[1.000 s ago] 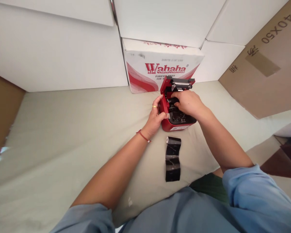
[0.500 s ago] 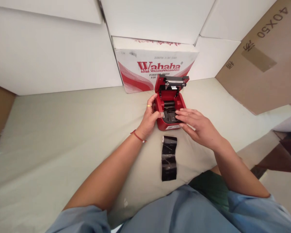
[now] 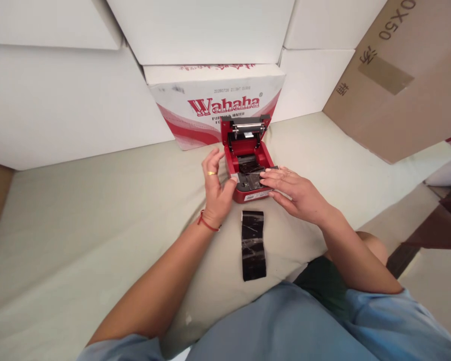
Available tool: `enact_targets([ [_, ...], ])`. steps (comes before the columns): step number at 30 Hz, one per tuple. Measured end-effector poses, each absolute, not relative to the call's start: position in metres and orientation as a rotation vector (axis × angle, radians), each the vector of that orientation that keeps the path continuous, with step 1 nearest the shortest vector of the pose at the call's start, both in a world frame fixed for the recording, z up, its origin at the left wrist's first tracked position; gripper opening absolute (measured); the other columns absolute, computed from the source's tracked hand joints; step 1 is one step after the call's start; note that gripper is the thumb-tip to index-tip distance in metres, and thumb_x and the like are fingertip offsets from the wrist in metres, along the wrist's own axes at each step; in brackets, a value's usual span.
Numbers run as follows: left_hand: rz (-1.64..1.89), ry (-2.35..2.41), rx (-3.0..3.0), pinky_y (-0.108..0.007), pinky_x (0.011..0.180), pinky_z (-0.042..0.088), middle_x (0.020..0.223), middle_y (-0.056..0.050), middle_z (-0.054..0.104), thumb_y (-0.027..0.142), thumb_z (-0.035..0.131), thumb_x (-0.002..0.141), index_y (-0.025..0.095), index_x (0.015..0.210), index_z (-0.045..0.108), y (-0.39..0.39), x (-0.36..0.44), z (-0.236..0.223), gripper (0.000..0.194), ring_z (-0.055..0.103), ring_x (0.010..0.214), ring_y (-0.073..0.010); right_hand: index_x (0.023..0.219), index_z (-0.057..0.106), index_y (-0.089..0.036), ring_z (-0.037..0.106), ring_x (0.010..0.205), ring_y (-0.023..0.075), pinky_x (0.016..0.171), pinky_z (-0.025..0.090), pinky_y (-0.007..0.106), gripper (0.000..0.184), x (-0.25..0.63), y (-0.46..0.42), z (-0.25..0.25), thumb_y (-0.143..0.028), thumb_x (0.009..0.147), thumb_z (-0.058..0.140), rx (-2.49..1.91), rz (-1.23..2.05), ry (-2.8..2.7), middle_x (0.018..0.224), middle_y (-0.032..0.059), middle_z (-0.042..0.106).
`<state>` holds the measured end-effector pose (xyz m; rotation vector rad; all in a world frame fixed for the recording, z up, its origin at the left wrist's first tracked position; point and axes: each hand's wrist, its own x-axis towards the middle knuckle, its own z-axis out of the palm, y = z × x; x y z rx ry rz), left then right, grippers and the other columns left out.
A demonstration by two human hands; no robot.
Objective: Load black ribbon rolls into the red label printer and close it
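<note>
Head view: lid raised, the red label printer [image 3: 246, 147] stood before the far Wahaha carton [image 3: 210, 94], black film [image 3: 248, 163] inside; the wide-spread left hand [image 3: 217, 197] and flat right hand [image 3: 298, 193] touched opposite edges.

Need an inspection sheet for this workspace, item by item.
Surface: pale cloth, creased.
Job's things: red device, lid raised, black film inside.
Clutter: black strip lying loose in front of the device.
Hands: left hand open, thumb at the device's front-left corner; right hand open, fingers over its front-right edge.
Cables: nothing seen.
Surroundings: Wahaha carton behind the device, white boxes around it, brown carton on the right.
</note>
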<state>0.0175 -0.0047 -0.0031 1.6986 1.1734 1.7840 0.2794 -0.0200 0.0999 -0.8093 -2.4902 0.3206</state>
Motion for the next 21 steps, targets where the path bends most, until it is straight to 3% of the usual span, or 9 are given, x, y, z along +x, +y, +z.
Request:
enact_targets([
  [3, 1.924, 1.172, 2.053, -0.065, 0.140, 0.037, 0.155, -0.011, 0.063, 0.043, 0.064, 0.108, 0.034, 0.155, 0.063, -0.024, 0.023, 0.020, 0.048, 0.053, 0.160, -0.0370, 0.149, 0.076, -0.033, 0.070, 0.153, 0.0253, 0.139, 0.046, 0.057, 0.036, 0.279, -0.017, 0.099, -0.030, 0.116, 0.061, -0.836, 0.368, -2.481, 0.161, 0.0080, 0.076],
  [7, 1.765, 1.086, 2.446, -0.061, 0.132, 0.045, 0.127, -0.005, 0.079, 0.023, 0.068, 0.098, 0.040, 0.148, 0.072, -0.039, 0.036, 0.028, 0.053, 0.070, 0.137, -0.0313, 0.145, 0.079, -0.034, 0.070, 0.153, 0.0271, 0.140, 0.044, 0.060, 0.035, 0.279, -0.014, 0.101, -0.034, 0.114, 0.063, -0.876, 0.441, -2.473, 0.161, 0.0069, 0.076],
  [13, 1.553, 1.240, 2.569, -0.057, 0.133, 0.044, 0.120, -0.005, 0.083, 0.022, 0.068, 0.099, 0.035, 0.140, 0.079, -0.042, 0.044, 0.017, 0.045, 0.074, 0.129, -0.0278, 0.130, 0.086, -0.034, 0.078, 0.141, 0.0277, 0.136, 0.050, 0.055, 0.032, 0.274, 0.002, 0.127, -0.046, 0.116, 0.060, -0.939, 0.550, -2.322, 0.147, 0.0050, 0.084],
  [16, 1.605, 1.234, 2.601, -0.055, 0.131, 0.047, 0.117, -0.004, 0.082, 0.020, 0.068, 0.100, 0.035, 0.133, 0.080, -0.041, 0.045, 0.018, 0.039, 0.074, 0.127, -0.0257, 0.141, 0.082, -0.033, 0.072, 0.150, 0.0290, 0.134, 0.051, 0.054, 0.045, 0.259, 0.031, 0.142, -0.055, 0.120, 0.049, -1.102, 0.356, -2.149, 0.156, 0.0053, 0.079],
  [21, 1.597, 1.229, 2.577, -0.054, 0.132, 0.047, 0.117, -0.003, 0.082, 0.016, 0.070, 0.099, 0.037, 0.134, 0.079, -0.040, 0.046, 0.020, 0.042, 0.075, 0.127, -0.0249, 0.163, 0.067, -0.032, 0.055, 0.166, 0.0331, 0.137, 0.044, 0.059, 0.063, 0.225, 0.094, 0.152, -0.069, 0.120, 0.040, -1.204, 0.114, -2.171, 0.165, 0.0069, 0.071],
])
